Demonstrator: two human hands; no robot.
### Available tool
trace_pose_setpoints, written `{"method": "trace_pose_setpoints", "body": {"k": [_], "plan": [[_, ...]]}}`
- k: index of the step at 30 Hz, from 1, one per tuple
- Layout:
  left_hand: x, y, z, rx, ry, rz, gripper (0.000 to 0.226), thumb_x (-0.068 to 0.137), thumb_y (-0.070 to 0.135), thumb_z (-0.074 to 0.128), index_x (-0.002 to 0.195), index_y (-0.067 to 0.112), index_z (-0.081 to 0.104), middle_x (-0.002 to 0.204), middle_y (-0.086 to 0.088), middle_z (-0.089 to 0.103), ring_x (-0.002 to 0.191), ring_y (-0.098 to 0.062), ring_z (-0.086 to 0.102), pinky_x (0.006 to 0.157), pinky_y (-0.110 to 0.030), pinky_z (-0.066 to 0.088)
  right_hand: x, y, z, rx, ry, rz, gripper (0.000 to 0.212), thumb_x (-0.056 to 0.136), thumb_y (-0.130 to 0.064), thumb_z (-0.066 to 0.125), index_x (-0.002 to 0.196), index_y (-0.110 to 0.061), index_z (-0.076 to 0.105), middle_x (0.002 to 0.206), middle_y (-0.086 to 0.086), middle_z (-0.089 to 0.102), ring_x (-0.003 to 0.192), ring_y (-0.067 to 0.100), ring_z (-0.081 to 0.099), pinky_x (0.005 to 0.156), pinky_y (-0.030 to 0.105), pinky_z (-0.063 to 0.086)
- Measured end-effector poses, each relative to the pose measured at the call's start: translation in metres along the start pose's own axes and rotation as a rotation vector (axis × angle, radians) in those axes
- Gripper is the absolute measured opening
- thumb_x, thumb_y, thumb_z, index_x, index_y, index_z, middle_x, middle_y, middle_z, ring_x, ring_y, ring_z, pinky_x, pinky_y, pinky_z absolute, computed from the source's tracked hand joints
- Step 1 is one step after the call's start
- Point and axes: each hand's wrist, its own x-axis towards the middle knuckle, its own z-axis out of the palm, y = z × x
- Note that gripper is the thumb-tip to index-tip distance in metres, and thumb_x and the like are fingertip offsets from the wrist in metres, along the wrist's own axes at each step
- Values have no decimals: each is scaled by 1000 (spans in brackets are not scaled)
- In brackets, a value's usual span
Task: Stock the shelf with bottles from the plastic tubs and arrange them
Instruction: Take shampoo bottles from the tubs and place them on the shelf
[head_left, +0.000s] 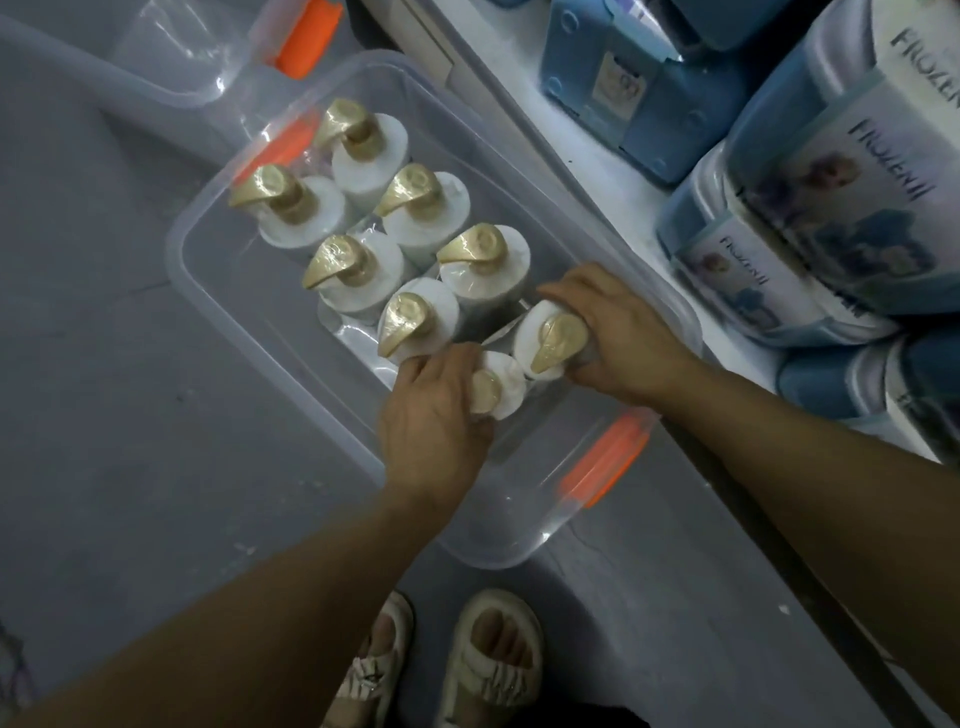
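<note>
Both hands grip upright bottles: left hand (434, 410) on one bottle (498, 384), right hand (615, 332) on its neighbour (550, 338) (shelf (587, 156) lies rightward).

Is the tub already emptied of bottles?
No, six white gold-capped bottles stand untouched in the clear tub beyond the two being gripped.

Floor (104, 364): grey, matt, lightly scuffed, with small pale flecks at near left. White shelf board (587, 156) runs diagonally along the right side, far to near. On it, blue lidded containers (831, 223) with "FROZEN II" paper sleeves, stacked and crowded together. Lighting dim and even, with a bluish cast.
</note>
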Motion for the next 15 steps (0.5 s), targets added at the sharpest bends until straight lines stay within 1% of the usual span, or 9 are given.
{"method": "trace_pose_setpoints", "body": {"k": [2,3,4,6,8,9,12,15], "plan": [[-2,-2,3,-99,5,-58,58,68,19,81,120,22,54,107,0,67,98,-26,63,75,-41,53,2,3,2,0,-54,15,91,51,-4,86,134,-7,47,133,13,45,121,28,45,93,37,43],[-3,-3,5,-130,0,-71,62,69,20,80,123,24,51,108,1,66,98,-25,63,76,-44,54,4,3,4,10,-55,13,93,51,-3,86,134,-7,46,134,12,46,122,26,45,95,35,42],[-3,-4,6,-147,-3,-77,63,70,21,80,124,26,49,108,2,66,98,-25,63,77,-45,54,7,3,5,34,-33,11,89,51,-2,86,131,-6,48,132,12,48,120,26,47,95,37,42],[0,-4,6,-159,-9,-83,59,70,23,80,120,27,51,105,3,67,96,-25,64,76,-41,52,12,1,7,65,31,10,76,53,-2,84,123,-5,54,122,11,55,111,28,53,90,37,44],[5,-4,3,-115,-32,-83,53,70,25,80,117,25,54,101,2,68,92,-26,64,72,-33,47,14,-1,7,46,54,9,70,53,-6,84,117,-7,56,114,10,58,104,26,56,85,33,44],[7,-4,0,-82,-45,-78,53,70,26,80,116,25,54,100,1,68,91,-27,64,71,-32,45,14,-1,6,24,56,9,68,52,-8,84,115,-8,57,112,9,59,101,25,56,83,32,44],[9,-6,-7,-38,-65,-27,54,68,27,80,115,25,54,97,2,68,87,-29,65,69,-34,48,12,-5,2,-43,41,24,68,48,-11,85,110,-10,58,105,7,60,93,24,56,77,33,45],[5,-8,-12,-23,-73,47,58,64,28,80,115,25,53,96,2,67,86,-32,65,70,-37,50,6,-12,-2,-71,5,52,66,47,-12,85,107,-11,57,101,4,59,88,21,54,69,26,38]]}}
